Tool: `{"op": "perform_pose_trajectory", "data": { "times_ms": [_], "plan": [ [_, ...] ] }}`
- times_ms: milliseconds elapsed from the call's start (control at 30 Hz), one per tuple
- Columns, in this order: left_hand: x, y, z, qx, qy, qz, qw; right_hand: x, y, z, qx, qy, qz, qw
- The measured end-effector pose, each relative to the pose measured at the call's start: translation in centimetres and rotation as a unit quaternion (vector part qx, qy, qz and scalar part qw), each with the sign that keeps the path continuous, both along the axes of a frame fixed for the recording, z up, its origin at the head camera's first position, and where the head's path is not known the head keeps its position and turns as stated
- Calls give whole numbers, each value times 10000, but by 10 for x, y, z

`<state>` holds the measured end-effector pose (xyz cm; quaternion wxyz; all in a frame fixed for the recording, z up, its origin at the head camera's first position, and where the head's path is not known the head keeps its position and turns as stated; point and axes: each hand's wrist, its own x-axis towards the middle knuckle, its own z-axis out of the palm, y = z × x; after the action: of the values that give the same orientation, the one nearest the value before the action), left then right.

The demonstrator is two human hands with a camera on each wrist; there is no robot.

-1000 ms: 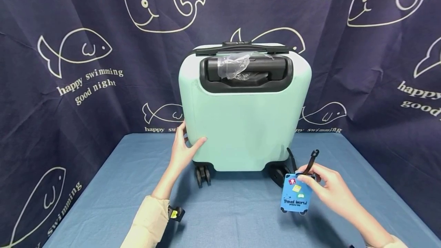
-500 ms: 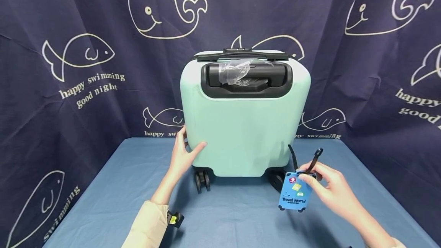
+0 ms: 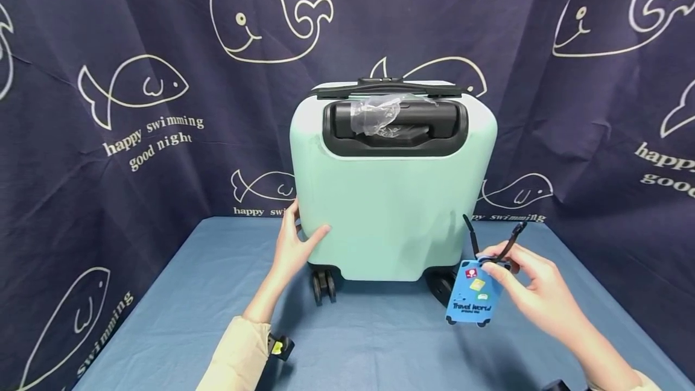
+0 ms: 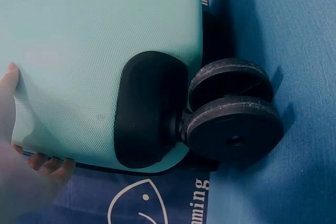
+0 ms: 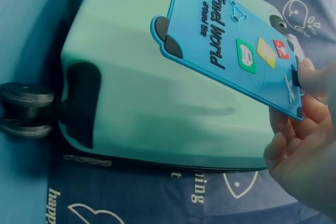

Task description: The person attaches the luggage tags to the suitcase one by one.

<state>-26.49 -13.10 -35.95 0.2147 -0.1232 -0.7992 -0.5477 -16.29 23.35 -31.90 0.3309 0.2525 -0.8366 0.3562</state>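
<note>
A mint-green suitcase [image 3: 391, 210] stands upright on its black wheels [image 3: 324, 286], its black-framed handle recess facing me. My left hand [image 3: 293, 246] holds its lower left side, thumb on the front face and fingers wrapped round behind the edge. In the left wrist view those fingers [image 4: 50, 166] show along the suitcase's side. My right hand [image 3: 534, 285] pinches a blue luggage tag [image 3: 471, 294] at its top end, in front of the suitcase's lower right corner. The tag is suitcase-shaped and printed "Travel World". Its black strap [image 3: 513, 240] is unfastened, both ends sticking up.
Crumpled clear plastic [image 3: 374, 114] clings to the telescopic handle [image 3: 442, 119] in the recess. A black carry handle [image 3: 385, 89] lies across the top. Blue cloth [image 3: 358, 336] covers the table, and a navy curtain [image 3: 163, 198] with whale and fish drawings hangs close behind and at both sides.
My right hand has raised the luggage tag a little against the suitcase. The left hand keeps its place on the suitcase's side. The head view has tilted up slightly.
</note>
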Motion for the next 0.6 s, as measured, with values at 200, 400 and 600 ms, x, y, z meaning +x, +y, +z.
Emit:
{"op": "perform_pose_trajectory", "data": {
  "times_ms": [200,400,600],
  "plan": [
    [-11,-4,-14,47,220,-30,9997,-1,0,8,-153,59,56,9998],
    [-9,-3,-14,35,273,-30,9996,-1,1,18,-202,133,68,9997],
    [-9,-3,-15,86,211,-4,9997,-4,1,30,6,486,130,9987]
  ]
}}
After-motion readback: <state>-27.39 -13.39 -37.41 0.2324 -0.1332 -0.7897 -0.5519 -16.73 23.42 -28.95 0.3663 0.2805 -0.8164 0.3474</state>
